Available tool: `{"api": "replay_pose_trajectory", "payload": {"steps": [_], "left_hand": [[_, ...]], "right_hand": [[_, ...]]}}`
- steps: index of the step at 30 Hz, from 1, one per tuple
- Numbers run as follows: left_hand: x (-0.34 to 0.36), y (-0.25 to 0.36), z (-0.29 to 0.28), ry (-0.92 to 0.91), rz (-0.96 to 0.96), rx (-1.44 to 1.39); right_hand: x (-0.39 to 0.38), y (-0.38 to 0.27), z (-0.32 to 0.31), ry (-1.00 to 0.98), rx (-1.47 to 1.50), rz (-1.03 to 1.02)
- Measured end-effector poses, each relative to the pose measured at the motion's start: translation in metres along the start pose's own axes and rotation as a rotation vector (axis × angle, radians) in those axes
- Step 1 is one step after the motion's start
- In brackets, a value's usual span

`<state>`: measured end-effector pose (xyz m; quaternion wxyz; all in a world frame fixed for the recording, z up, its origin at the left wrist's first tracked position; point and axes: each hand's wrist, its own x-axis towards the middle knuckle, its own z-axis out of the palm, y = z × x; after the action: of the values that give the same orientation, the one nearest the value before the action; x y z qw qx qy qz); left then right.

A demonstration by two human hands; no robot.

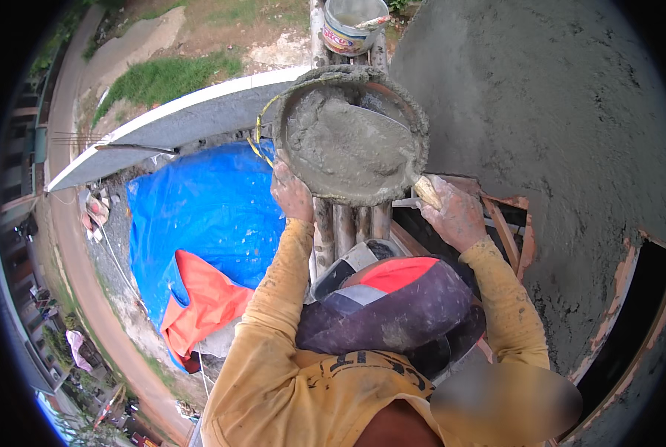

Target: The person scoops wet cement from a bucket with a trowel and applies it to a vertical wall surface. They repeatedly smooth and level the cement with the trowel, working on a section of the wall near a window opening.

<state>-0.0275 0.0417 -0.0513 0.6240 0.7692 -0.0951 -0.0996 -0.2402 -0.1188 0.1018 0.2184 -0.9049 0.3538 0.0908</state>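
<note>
Wet grey mortar point(348, 149) fills much of a round, mortar-crusted bucket point(416, 112) in front of me. My left hand point(292, 194) grips the bucket's near left edge, beside a yellow cord point(260, 127) looped on that side. In my right hand point(456, 214), at the near right edge, is a pale handle point(426, 191), apparently a trowel's. Where that handle joins its tool is hidden. A smooth curved edge shows in the mortar; I cannot tell whether it is the tool's blade. Both hands are smeared with mortar.
Bamboo poles point(344, 227) run beneath the bucket, with a smaller white pail point(348, 30) farther along them. A freshly plastered grey wall point(541, 97) rises on the right, with a dark opening point(631, 320). Down left lie a blue tarp point(206, 208), an orange sheet point(202, 298) and a road.
</note>
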Motion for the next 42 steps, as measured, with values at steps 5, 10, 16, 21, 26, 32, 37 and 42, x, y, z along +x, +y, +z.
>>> {"api": "replay_pose_trajectory", "payload": {"steps": [5,10,16,21,26,32,37,42], "left_hand": [[-0.002,0.026,0.007,0.012,-0.165,-0.105],[-0.002,0.022,0.005,0.043,-0.160,-0.078],[-0.002,0.025,0.006,0.047,-0.228,-0.140],[-0.003,0.005,0.014,0.013,-0.136,-0.080],[-0.003,0.023,0.001,0.015,-0.193,-0.064],[-0.003,0.009,0.007,0.015,-0.189,-0.097],[-0.003,0.017,0.011,0.005,-0.156,-0.155],[-0.001,0.022,-0.001,-0.027,-0.193,-0.157]], "right_hand": [[0.010,0.013,-0.027,0.005,-0.007,0.095],[0.023,-0.006,0.020,-0.373,0.607,0.168],[-0.004,-0.008,0.006,-0.038,0.356,-0.067],[-0.011,-0.006,-0.012,0.072,0.092,-0.093],[0.013,-0.005,-0.027,-0.257,-0.013,0.011],[0.014,0.016,-0.025,0.137,-0.128,0.015],[0.002,-0.013,-0.003,-0.069,-0.013,0.026],[-0.003,-0.019,-0.022,-0.308,0.056,-0.010]]}}
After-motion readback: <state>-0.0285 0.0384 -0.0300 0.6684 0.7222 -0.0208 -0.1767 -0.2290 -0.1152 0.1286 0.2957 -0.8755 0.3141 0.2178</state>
